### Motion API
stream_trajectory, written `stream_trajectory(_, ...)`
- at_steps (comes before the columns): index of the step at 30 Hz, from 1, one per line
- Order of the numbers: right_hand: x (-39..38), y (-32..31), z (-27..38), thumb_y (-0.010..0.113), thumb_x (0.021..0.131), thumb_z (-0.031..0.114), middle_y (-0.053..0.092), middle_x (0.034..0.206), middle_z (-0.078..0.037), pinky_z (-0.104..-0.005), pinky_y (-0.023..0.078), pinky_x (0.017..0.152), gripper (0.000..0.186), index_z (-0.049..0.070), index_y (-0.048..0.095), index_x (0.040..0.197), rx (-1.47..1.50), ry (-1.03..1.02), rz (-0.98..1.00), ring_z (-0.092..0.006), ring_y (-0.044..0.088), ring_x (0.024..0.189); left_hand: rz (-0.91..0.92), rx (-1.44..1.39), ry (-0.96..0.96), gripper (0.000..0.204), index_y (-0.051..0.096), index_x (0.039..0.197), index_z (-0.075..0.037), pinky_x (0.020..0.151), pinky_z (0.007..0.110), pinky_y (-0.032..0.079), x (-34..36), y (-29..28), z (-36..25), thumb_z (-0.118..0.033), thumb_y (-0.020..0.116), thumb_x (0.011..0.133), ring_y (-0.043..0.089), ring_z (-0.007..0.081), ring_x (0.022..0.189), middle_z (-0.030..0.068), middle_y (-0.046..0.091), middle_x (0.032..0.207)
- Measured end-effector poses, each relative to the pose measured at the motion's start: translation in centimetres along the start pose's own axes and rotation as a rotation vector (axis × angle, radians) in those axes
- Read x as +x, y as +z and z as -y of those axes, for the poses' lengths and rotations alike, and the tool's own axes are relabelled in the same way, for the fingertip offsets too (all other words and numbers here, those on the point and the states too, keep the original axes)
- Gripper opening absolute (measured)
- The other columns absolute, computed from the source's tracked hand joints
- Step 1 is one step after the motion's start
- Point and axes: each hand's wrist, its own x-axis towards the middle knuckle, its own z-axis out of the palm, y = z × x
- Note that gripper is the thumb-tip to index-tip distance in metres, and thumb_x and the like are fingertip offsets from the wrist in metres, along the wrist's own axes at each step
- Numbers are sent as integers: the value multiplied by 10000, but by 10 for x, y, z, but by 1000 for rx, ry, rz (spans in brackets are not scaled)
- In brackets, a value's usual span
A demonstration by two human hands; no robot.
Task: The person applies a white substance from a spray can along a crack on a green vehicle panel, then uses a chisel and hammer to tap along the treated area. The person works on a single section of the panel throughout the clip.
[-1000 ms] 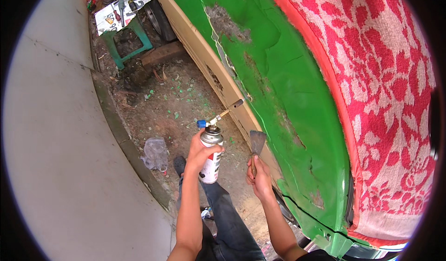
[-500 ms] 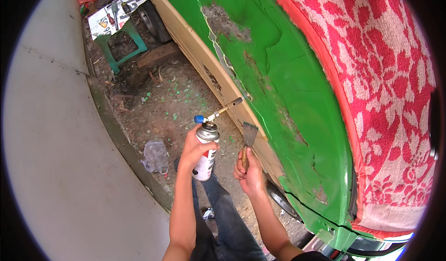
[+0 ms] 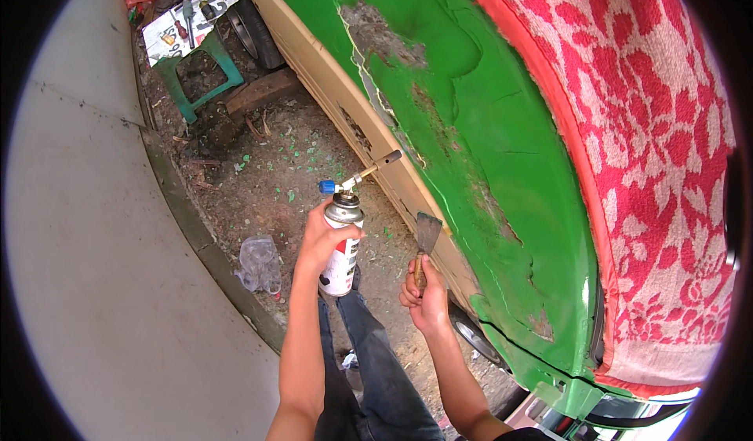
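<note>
My left hand [image 3: 318, 241] is wrapped round the can of a gas torch [image 3: 339, 264], a white and red canister with a blue knob and a brass nozzle. The nozzle's dark tip points toward the vehicle's green panel [image 3: 518, 135]; no flame can be made out. In my right hand [image 3: 427, 300] is a paint scraper [image 3: 427, 241], held by its wooden handle with the broad blade upward, near the beige lower strip [image 3: 369, 127] of the body. Along the panel, the green coating is cracked and peeled, baring rough grey-brown patches [image 3: 384, 33].
A red and white patterned towel [image 3: 627, 166] covers the right side. At upper left, a green stool [image 3: 227, 68] bears a white board [image 3: 161, 39] with hand tools. A pale wall [image 3: 118, 245] runs along the left. Green flakes and a clear plastic bag [image 3: 260, 264] lie on the ground.
The torch has shifted slightly left and up, its nozzle tip drawing away from the green panel. The scraper has moved a little right and down. Both hands keep their grip.
</note>
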Motion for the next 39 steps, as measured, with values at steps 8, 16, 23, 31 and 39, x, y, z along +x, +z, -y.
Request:
stream_trajectory(8, 0, 3, -4, 375, 1061, 368, 333, 516, 20, -272, 190, 413, 346, 71, 490, 927, -6, 5, -4, -85, 220, 399, -14, -1, 28, 414, 602, 980, -9, 667, 295, 499, 9, -4, -7, -69, 753, 600, 636, 148, 692, 53, 671, 807)
stream_trajectory(16, -1, 3, -7, 374, 1061, 367, 331, 516, 20, -271, 191, 416, 338, 77, 484, 927, -15, 4, -17, -83, 222, 404, -6, 20, 20, 445, 602, 999, 0, 672, 299, 506, 10, -7, -1, -44, 763, 587, 644, 158, 701, 62, 680, 812)
stream_trajectory(23, -3, 3, -9, 377, 1061, 366, 328, 513, 22, -268, 185, 410, 337, 77, 480, 923, -25, -4, 1, -80, 219, 399, 2, 32, 42, 440, 601, 999, 3, 660, 296, 499, 12, -8, 1, -78, 761, 597, 635, 155, 687, 59, 674, 798)
stream_trajectory(31, -6, 2, -11, 377, 1060, 371, 320, 510, 27, -263, 187, 406, 337, 82, 482, 922, -22, -10, -6, -77, 213, 396, -9, 4, 62, 419, 605, 978, 8, 645, 301, 501, 17, -9, -11, -78, 760, 599, 634, 150, 674, 63, 672, 788)
stream_trajectory(39, -7, 3, -14, 381, 1060, 361, 330, 513, 24, -267, 190, 406, 337, 71, 487, 925, -25, -22, 1, -80, 219, 394, -3, 25, 66, 418, 601, 973, 7, 651, 305, 505, 14, -12, -11, -69, 759, 594, 640, 157, 673, 71, 676, 789)
